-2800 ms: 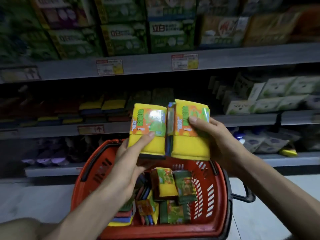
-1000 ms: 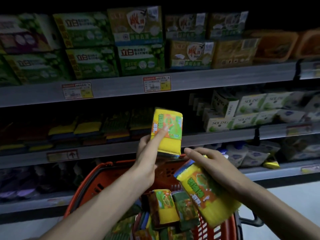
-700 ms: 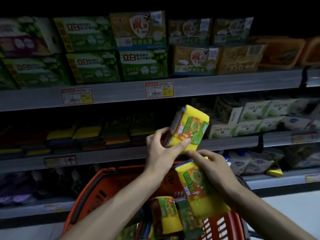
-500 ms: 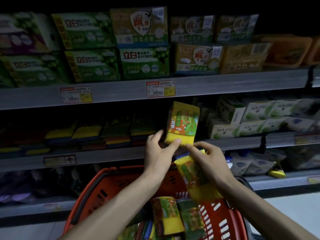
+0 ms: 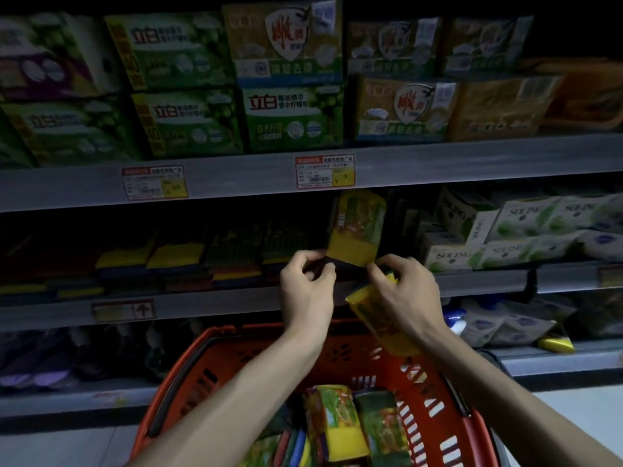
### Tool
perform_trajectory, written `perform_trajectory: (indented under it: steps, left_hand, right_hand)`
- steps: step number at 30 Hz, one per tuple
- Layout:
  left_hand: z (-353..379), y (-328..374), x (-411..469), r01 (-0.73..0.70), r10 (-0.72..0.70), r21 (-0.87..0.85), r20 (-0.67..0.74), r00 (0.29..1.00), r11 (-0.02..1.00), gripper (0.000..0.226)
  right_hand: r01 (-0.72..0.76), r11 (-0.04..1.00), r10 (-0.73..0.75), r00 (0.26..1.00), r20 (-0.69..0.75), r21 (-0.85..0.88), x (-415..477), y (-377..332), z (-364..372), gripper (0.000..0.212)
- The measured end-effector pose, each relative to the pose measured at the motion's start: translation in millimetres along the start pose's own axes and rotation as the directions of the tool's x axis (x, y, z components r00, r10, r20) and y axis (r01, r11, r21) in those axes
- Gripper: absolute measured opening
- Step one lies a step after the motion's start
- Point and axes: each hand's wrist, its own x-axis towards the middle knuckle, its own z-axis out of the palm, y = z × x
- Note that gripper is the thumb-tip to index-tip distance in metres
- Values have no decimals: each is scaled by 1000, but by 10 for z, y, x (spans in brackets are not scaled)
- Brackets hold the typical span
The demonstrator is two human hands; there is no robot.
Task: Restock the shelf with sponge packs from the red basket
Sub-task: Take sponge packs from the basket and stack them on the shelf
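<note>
A yellow sponge pack [image 5: 356, 227] stands upright in the dark middle shelf [image 5: 219, 301], between flat stacks of sponges and white boxes. My left hand [image 5: 305, 288] pinches its lower left corner. My right hand [image 5: 406, 294] touches its lower right corner with the fingertips and holds a second yellow sponge pack [image 5: 381, 326] under the palm. Below my arms is the red basket [image 5: 188, 360], with several more sponge packs [image 5: 340, 423] in it.
Flat stacks of sponges [image 5: 175, 261] fill the middle shelf to the left. White Soling boxes [image 5: 526, 227] stand to the right. Green and yellow boxes [image 5: 290, 112] line the upper shelf. Bagged goods [image 5: 499, 325] lie on the lower shelf.
My left hand has lifted one pack from above the basket into the middle shelf and stood it upright. My right hand has followed with the other pack, up to the shelf edge.
</note>
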Motion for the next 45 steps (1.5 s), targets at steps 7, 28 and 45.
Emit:
perform_trajectory:
  steps: [7,28,45]
  left_hand:
    - [-41,16,-14,64,-65,53,22,998,997,30]
    - [-104,335,-56,294,-293,-9,72,954,956,34]
    - [-432,370,-469,531,-488,-105,275,828,841,56]
  right_hand:
    - [-60,998,61,996,65,-17,92,-122,-13,33]
    - [-144,990,139,966,216,8,239,-260,-173,26]
    - [-705,497,348,695,629,505,-242,-462,-34,35]
